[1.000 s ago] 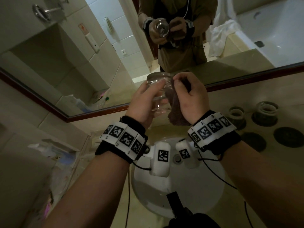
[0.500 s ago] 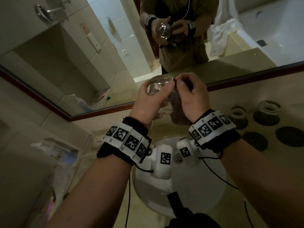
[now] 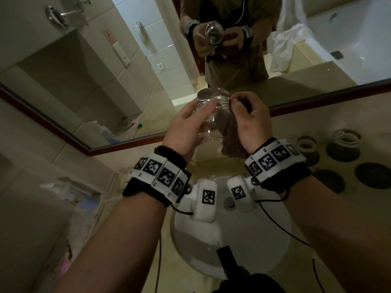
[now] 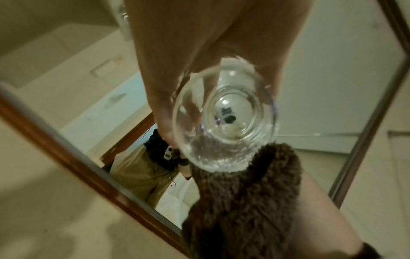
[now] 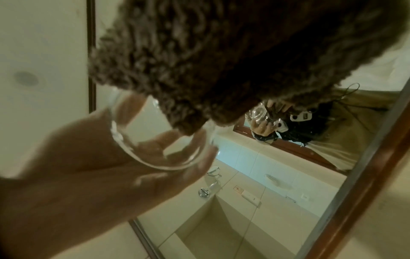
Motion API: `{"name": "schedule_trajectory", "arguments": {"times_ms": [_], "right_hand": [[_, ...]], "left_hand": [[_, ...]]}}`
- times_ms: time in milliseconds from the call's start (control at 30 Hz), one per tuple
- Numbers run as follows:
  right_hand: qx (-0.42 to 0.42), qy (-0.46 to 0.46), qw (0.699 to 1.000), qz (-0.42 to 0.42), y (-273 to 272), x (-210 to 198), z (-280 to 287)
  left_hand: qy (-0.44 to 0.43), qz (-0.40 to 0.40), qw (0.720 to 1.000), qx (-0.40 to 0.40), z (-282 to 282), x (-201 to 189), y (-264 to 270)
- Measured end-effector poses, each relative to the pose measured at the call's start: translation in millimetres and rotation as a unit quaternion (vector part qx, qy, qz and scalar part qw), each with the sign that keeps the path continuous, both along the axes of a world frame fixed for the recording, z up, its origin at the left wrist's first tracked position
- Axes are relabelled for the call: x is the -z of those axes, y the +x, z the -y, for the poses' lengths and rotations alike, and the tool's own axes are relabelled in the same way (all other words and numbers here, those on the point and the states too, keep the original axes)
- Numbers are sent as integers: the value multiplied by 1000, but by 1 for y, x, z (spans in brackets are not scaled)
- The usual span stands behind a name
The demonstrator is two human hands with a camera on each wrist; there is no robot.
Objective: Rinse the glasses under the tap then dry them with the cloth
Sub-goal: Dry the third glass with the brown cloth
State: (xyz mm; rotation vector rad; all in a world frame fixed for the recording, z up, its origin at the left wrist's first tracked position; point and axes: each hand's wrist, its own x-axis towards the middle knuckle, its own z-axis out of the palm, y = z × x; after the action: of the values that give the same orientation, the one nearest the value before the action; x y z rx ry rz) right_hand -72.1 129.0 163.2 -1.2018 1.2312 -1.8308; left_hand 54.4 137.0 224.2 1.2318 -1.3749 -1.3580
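Left hand (image 3: 186,127): fingers curled round clear glass (image 3: 211,115), held raised above the basin (image 3: 264,240). Right hand (image 3: 251,121): pinching brown cloth (image 3: 231,140) against the glass wall. Drying advice: rotate glass steadily, keep grip firm, reach inside.

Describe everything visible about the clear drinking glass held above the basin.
The clear drinking glass is colourless, see-through, round, with a thick ringed base. It is lifted in front of the mirror, above the white basin, tipped on its side. The left hand grips its wall; the right hand presses a brown fuzzy cloth against its other side. No liquid shows inside.
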Motion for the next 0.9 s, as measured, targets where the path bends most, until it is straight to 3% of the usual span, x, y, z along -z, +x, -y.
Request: {"name": "schedule_trajectory", "arguments": {"times_ms": [233,433,600,767,900], "right_hand": [[15,-2,1000,-25,3,2,-4],[17,-54,998,-31,3,-10,-11],[-9,1,1000,-10,3,-5,-4],[9,2,1000,-19,1,-3,-5],[6,-4,999,-36,3,-7,-8]], "left_hand": [[-36,76,996,-35,-4,5,-9],[-4,9,998,-56,-4,7,-1],[12,-36,999,-24,-7,4,-4],[-18,40,999,2,-6,-1,-2],[-38,82,995,-38,-6,-1,-9]]}}
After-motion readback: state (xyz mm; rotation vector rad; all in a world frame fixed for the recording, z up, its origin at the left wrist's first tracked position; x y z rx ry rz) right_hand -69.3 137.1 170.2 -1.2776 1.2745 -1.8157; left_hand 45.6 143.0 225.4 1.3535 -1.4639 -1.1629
